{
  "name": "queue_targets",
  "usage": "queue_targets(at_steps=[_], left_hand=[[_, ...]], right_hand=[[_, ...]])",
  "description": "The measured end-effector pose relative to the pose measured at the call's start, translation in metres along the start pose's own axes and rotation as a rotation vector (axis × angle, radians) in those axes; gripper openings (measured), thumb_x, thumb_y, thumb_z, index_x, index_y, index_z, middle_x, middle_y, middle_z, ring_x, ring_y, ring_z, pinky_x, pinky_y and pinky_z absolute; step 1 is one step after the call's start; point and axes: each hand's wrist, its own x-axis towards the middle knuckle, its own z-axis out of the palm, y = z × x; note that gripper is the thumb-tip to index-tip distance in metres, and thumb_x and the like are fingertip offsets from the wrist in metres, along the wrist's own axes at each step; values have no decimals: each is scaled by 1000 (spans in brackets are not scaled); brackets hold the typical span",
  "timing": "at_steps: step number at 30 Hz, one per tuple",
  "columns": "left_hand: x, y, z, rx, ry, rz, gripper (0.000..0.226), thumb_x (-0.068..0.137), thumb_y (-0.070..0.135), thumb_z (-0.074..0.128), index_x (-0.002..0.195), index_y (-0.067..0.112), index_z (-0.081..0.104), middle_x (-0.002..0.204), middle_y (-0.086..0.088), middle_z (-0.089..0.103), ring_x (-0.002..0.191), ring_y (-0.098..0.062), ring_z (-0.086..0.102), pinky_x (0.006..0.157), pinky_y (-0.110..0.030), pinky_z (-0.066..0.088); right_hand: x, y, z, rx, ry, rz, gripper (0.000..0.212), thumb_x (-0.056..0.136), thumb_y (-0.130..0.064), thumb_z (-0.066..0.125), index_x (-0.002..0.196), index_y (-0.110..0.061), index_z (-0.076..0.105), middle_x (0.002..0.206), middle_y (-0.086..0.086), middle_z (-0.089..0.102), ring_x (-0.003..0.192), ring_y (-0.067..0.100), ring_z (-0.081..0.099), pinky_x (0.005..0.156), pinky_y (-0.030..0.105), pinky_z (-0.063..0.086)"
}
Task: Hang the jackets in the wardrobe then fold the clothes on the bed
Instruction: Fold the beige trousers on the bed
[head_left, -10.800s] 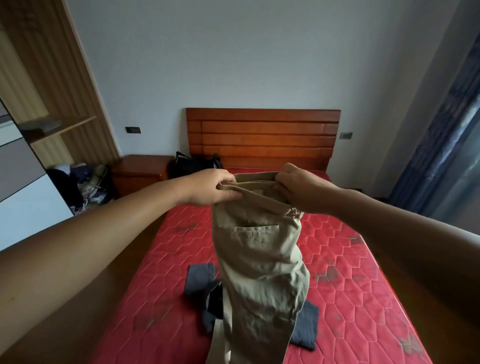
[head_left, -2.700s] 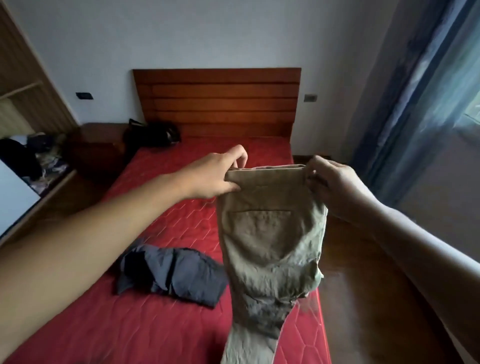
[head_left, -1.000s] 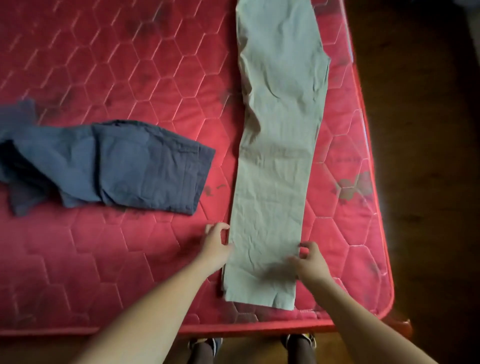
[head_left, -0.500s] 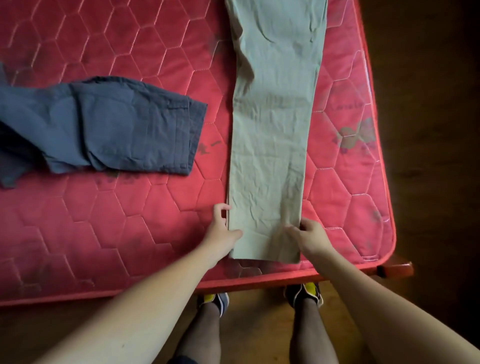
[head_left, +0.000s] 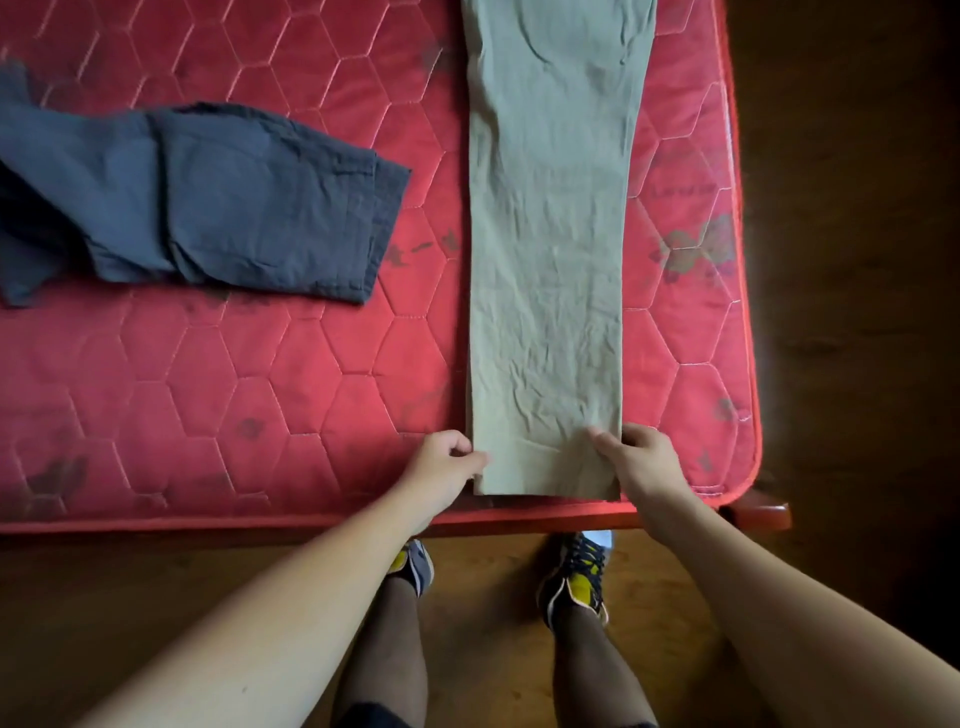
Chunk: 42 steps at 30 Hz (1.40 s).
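So the khaki trousers (head_left: 545, 260) are laid out flat on the red quilted mattress (head_left: 260, 389), folded lengthwise so the legs stack into one long strip. The strip runs along the right edge of the bed, hem end sitting right at the near edge, and the top of it goes out of the shot at the far side. Fabric's pretty wrinkly but lying flat.

Both hands are on the hem end. The left hand (head_left: 441, 467) has its fingers curled and pinches the left side of the strip, thumb on the cloth. The right hand (head_left: 639, 462) does the same on the right side, thumb lying on top of the fabric and the other fingers curled at the edge. So each one has a grip on a bottom corner, basically.

Over toward the left edge of the bed there's a navy garment (head_left: 208, 208), kind of bunched up and loosely doubled over, well apart from the khaki pair. The mattress has some dark smudges here and there.

The person stands at the near edge on a wooden floor (head_left: 857, 260), sneakers (head_left: 576, 571) with yellow bits poking out under the bed's edge.
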Motion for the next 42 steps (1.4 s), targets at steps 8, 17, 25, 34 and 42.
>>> queue_targets(at_steps=[8, 17, 25, 34, 42], left_hand=[[-2, -12, 22, 69, -33, 28, 29, 94, 25, 64, 71, 16, 50, 47, 11, 44, 38, -3, 27, 41, -20, 23], [-5, -12, 27, 697, 109, 127, 27, 89, 46, 55, 89, 23, 41, 73, 7, 61, 65, -16, 58, 53, -32, 41], [50, 31, 33, 1035, 330, 724, 65, 94, 42, 52, 154, 24, 32, 165, -20, 8, 155, -34, 6, 123, -50, 16], [86, 39, 39, 1165, 231, 696, 72, 100, 53, 32, 161, 28, 4, 165, -20, -15, 153, -31, -17, 124, -52, 3], [135, 148, 1, 854, 471, 802, 57, 96, 34, 56, 150, 23, 41, 166, -16, 16, 155, -31, 11, 121, -45, 20]], right_hand=[[3, 28, -33, -142, -2, 17, 16, 92, -14, 69, 79, -5, 67, 62, 4, 64, 54, 13, 57, 53, 34, 50], [5, 48, -19, -828, 78, -229, 19, 96, -34, 53, 92, -18, 42, 74, 2, 55, 74, 36, 57, 57, 42, 43], [58, -1, -2, -1188, 163, -774, 63, 96, -31, 47, 154, -10, 33, 163, 21, 22, 153, 41, 11, 121, 61, 14], [93, -1, 10, -1337, 43, -749, 70, 105, -56, 16, 162, -17, 5, 169, 11, -9, 155, 32, -13, 124, 58, 4], [134, -120, 3, -1227, 146, -839, 63, 103, -43, 44, 158, -16, 30, 167, 16, 16, 155, 37, 9, 122, 60, 12]])
